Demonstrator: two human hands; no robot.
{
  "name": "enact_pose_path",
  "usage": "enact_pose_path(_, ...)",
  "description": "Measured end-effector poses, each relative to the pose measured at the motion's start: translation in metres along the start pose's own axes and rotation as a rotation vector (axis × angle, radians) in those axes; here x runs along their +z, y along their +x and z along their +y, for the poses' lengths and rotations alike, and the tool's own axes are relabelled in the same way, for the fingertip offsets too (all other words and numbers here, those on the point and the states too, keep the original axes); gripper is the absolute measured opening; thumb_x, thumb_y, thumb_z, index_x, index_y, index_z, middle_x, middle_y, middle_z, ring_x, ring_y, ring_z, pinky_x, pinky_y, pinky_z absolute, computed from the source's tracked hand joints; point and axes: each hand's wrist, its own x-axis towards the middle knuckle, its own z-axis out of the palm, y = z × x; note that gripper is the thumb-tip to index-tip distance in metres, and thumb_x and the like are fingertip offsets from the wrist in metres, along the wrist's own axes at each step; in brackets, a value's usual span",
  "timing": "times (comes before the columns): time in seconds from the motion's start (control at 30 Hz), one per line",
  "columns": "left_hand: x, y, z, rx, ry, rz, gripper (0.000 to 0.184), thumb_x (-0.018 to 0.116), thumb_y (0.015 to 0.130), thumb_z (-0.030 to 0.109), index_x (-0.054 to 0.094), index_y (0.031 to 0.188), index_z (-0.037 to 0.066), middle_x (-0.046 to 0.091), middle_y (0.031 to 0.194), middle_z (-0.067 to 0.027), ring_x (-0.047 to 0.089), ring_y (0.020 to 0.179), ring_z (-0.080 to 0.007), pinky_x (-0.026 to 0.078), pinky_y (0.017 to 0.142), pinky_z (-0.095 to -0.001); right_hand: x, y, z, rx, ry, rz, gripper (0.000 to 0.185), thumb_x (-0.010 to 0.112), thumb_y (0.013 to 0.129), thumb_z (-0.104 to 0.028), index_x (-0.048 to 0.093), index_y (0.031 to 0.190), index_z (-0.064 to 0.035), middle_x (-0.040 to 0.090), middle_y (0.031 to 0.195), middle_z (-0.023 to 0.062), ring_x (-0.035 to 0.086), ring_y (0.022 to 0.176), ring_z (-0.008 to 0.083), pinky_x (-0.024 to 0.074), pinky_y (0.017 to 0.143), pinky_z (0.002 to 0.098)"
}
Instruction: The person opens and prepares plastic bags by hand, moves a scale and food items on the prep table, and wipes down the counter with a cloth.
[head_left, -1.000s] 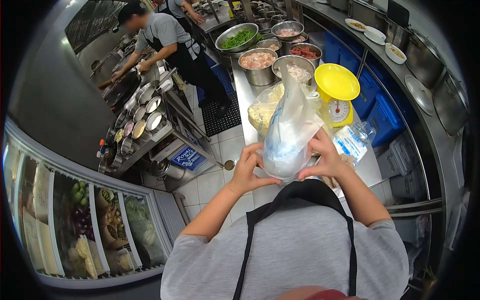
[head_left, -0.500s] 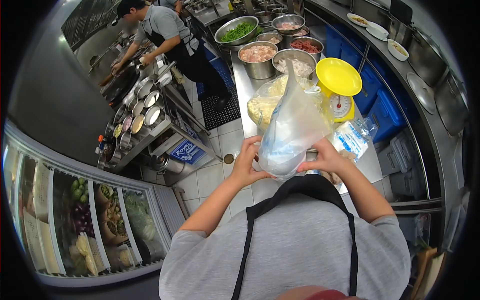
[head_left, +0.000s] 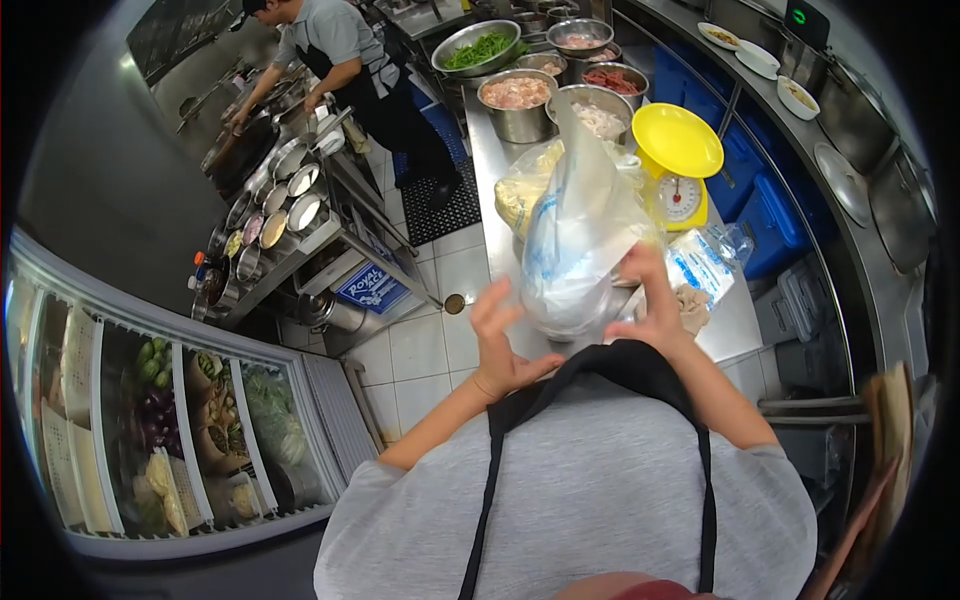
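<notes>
A clear plastic bag [head_left: 575, 270] with blue print stands upright in front of me over the steel table, its long top twisted upward. Its lower part is rounded and full; the contents are hidden by the cloudy plastic. My left hand [head_left: 505, 345] is just left of the bag, apart from it, with fingers spread and a little blurred. On the other side, my right hand [head_left: 655, 310] has its thumb and fingers apart against or very near the bag's edge. Behind the bag is another bag [head_left: 518, 200] with pale yellow contents. A yellow scale [head_left: 680, 155] stands to the right.
Steel pots of minced meat [head_left: 518, 108], red meat strips [head_left: 615, 80] and a bowl of green vegetables [head_left: 478, 50] line the table [head_left: 490, 145]. A printed plastic packet [head_left: 700, 270] lies right. A person [head_left: 350, 70] works at the stove. A glass-topped fridge [head_left: 180, 440] stands left.
My left hand has come off the bag and moved down and left, fingers spreading. My right hand's fingers have opened and risen along the bag's side. The bag sits slightly higher.
</notes>
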Motion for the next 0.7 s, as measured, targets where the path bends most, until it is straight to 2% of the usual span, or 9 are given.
enact_pose_path(0.1,0.009,0.071,0.028,0.043,-0.279,0.166,0.105,0.082,0.055,0.044,0.023,0.131,0.002,0.026,0.131,-0.0199,0.03,0.122,-0.033,0.025,0.101,-0.0429,0.001,0.048,-0.021,0.135,0.362,0.075,0.1,0.082,0.052,-0.041,0.032,0.13,-0.0021,0.034,0.131,0.0129,0.031,0.124,0.0232,0.0279,0.101,0.037)
enact_pose_path(0.17,0.023,0.077,0.028,-0.079,-0.382,0.137,0.109,0.083,0.053,0.043,0.021,0.132,0.001,0.025,0.133,-0.02,0.03,0.123,-0.0315,0.025,0.102,-0.0416,0.006,0.061,-0.017,0.157,0.269,-0.046,0.104,0.082,0.053,-0.039,0.028,0.134,-0.001,0.032,0.134,0.0136,0.029,0.126,0.0229,0.0262,0.102,0.0358)
enact_pose_path(0.2,0.032,0.082,0.028,-0.202,-0.47,0.102,0.113,0.085,0.05,0.041,0.02,0.133,0.0,0.024,0.134,-0.0201,0.029,0.124,-0.03,0.025,0.102,-0.0404,0.016,0.06,-0.018,0.191,0.3,-0.098,0.105,0.082,0.054,-0.036,0.025,0.135,0.0002,0.033,0.134,0.0143,0.03,0.125,0.0229,0.025,0.103,0.0343)
enact_pose_path(0.23,0.025,0.081,0.027,-0.26,-0.212,-0.009,0.113,0.086,0.05,0.036,0.019,0.134,-0.001,0.029,0.131,-0.0178,0.035,0.12,-0.0263,0.03,0.1,-0.0371,0.029,0.055,-0.017,0.23,0.365,-0.001,0.103,0.082,0.055,-0.033,0.026,0.134,0.0014,0.037,0.131,0.0145,0.034,0.122,0.0217,0.0261,0.102,0.0328)
enact_pose_path(0.27,0.024,0.081,0.027,-0.437,-0.402,-0.023,0.109,0.087,0.049,0.032,0.023,0.13,-0.005,0.033,0.127,-0.0183,0.039,0.116,-0.0263,0.034,0.097,-0.0361,0.034,0.058,-0.024,0.274,0.507,0.004,0.098,0.082,0.055,-0.033,0.03,0.131,0.0003,0.043,0.125,0.0135,0.04,0.117,0.0199,0.0299,0.099,0.0318)
enact_pose_path(0.37,0.028,0.063,0.019,-0.585,-0.525,0.028,0.103,0.087,0.052,0.024,0.025,0.13,-0.002,0.038,0.124,-0.0165,0.045,0.112,-0.0251,0.04,0.092,-0.0361,0.034,0.05,-0.019,0.176,0.151,0.017,0.087,0.079,0.059,-0.037,0.037,0.126,-0.002,0.049,0.117,0.0149,0.049,0.107,0.0268,0.0373,0.09,0.0344)
enact_pose_path(0.5,0.041,0.013,-0.009,-0.519,-0.665,0.132,0.101,0.087,0.052,0.021,0.026,0.129,-0.001,0.038,0.125,-0.0148,0.045,0.111,-0.0241,0.042,0.091,-0.0362,0.039,0.032,-0.002,-0.042,-0.015,0.073,0.094,0.078,0.061,-0.042,0.031,0.131,-0.0019,0.04,0.126,0.0167,0.041,0.117,0.0306,0.0328,0.096,0.0348)
enact_pose_path(0.6,0.038,-0.01,-0.021,-0.599,-0.581,0.147,0.109,0.088,0.048,0.033,0.022,0.13,0.001,0.037,0.125,-0.0151,0.044,0.112,-0.0242,0.041,0.092,-0.0377,0.037,0.007,0.013,-0.101,-0.023,0.06,0.088,0.074,0.066,-0.038,0.028,0.133,-0.0029,0.033,0.133,0.0188,0.036,0.121,0.0334,0.0285,0.101,0.0395)
enact_pose_path(0.7,0.022,0.007,-0.019,-0.602,-0.379,-0.032,0.122,0.083,0.045,0.051,0.014,0.134,0.003,0.032,0.13,-0.0183,0.038,0.119,-0.0287,0.034,0.098,-0.0417,0.022,-0.003,0.021,-0.033,-0.072,-0.038,0.094,0.073,0.066,-0.042,0.023,0.136,-0.003,0.025,0.138,0.0186,0.028,0.126,0.0333,0.023,0.104,0.0407)
